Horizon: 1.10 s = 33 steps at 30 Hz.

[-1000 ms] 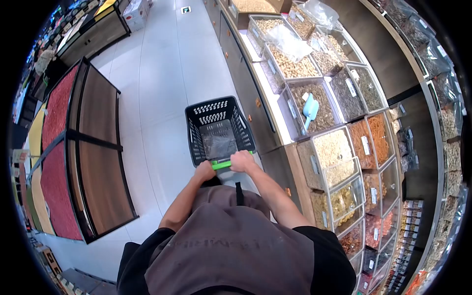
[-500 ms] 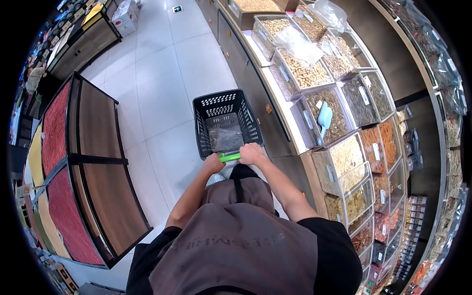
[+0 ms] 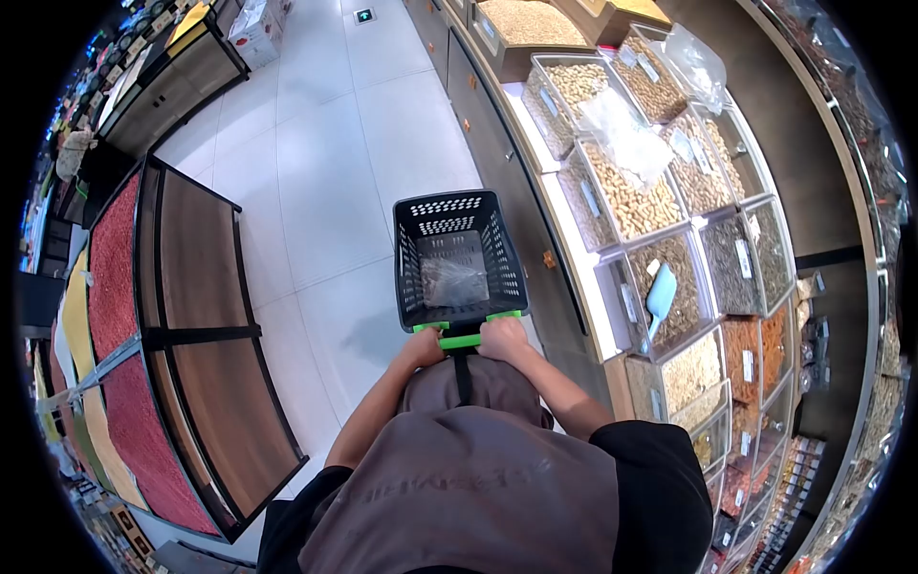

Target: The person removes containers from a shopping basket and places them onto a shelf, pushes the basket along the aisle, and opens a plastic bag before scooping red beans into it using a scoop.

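Observation:
A black perforated basket [image 3: 409,268] stands out in front of my body, with a clear plastic bag [image 3: 454,283] lying on its bottom. Its green handle [image 3: 461,342] is on the side nearest me. My left hand [image 3: 422,347] is wrapped round the left part of the handle. Round the right part, my right hand [image 3: 503,338] is closed as well. Green plastic shows between the two hands.
Clear bins of peanuts [image 3: 636,196] and dried goods line the counter on the right, one holding a light-blue scoop [image 3: 661,295]. On the left stands a dark-framed wooden display [image 3: 206,249] with red goods. A box [image 3: 256,33] is at the far end of the tiled floor.
The bins and counter on the right have shifted right and downward in view. The basket and both hands appear further right than a second ago, with both hands still on the handle.

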Motion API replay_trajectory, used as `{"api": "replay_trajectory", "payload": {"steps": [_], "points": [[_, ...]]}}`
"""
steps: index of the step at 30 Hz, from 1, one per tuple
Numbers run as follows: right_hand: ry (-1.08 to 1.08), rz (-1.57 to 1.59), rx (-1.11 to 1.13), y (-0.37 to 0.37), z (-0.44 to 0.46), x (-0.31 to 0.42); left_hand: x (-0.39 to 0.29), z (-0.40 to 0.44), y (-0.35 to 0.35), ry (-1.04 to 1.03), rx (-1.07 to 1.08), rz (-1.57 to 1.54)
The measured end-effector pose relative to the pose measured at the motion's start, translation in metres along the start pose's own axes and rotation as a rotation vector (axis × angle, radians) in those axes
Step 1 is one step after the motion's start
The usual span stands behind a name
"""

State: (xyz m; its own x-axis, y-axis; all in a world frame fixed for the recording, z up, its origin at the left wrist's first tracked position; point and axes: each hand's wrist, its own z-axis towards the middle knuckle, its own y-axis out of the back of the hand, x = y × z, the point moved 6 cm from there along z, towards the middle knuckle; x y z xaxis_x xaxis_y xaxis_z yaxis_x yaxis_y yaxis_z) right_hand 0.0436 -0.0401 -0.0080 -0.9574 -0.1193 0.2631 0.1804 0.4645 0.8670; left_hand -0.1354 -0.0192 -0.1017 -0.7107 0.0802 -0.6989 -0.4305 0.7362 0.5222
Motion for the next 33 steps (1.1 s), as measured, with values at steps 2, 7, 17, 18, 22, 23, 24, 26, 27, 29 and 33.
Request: {"api": "replay_trajectory", "payload": {"steps": [2, 7, 17, 18, 22, 23, 24, 26, 27, 29, 33], "points": [[0.028, 0.029, 0.021, 0.011, 0.027, -0.003, 0.015, 0.023, 0.01, -0.049, -0.057, -0.027], [0.101, 0.1, 0.088, 0.033, 0.081, -0.015, 0.021, 0.065, 0.042, -0.011, -0.042, 0.016], [0.04, 0.088, 0.061, 0.076, 0.178, -0.049, 0.0, 0.142, 0.136, 0.127, -0.143, 0.016], [0.042, 0.076, 0.052, 0.082, 0.187, -0.053, 0.002, 0.153, 0.141, 0.143, -0.111, 0.009], [0.008, 0.03, 0.086, 0.105, 0.225, -0.066, -0.003, 0.189, 0.173, 0.093, -0.01, 0.032], [-0.004, 0.005, 0.102, 0.114, 0.235, -0.07, -0.013, 0.197, 0.185, 0.051, 0.02, 0.087], [-0.011, -0.002, 0.095, 0.121, 0.243, -0.077, -0.011, 0.211, 0.186, -0.037, 0.041, 0.112], [-0.003, -0.037, 0.168, 0.128, 0.255, -0.091, -0.003, 0.236, 0.178, -0.078, 0.12, 0.13], [-0.022, -0.041, 0.163, 0.132, 0.261, -0.094, -0.007, 0.243, 0.182, -0.094, 0.163, 0.18], [-0.038, -0.085, 0.174, 0.141, 0.274, -0.106, -0.015, 0.271, 0.195, -0.092, 0.302, 0.213], [-0.055, -0.137, 0.181, 0.173, 0.32, -0.113, -0.017, 0.309, 0.228, -0.191, 0.524, 0.278]]}}
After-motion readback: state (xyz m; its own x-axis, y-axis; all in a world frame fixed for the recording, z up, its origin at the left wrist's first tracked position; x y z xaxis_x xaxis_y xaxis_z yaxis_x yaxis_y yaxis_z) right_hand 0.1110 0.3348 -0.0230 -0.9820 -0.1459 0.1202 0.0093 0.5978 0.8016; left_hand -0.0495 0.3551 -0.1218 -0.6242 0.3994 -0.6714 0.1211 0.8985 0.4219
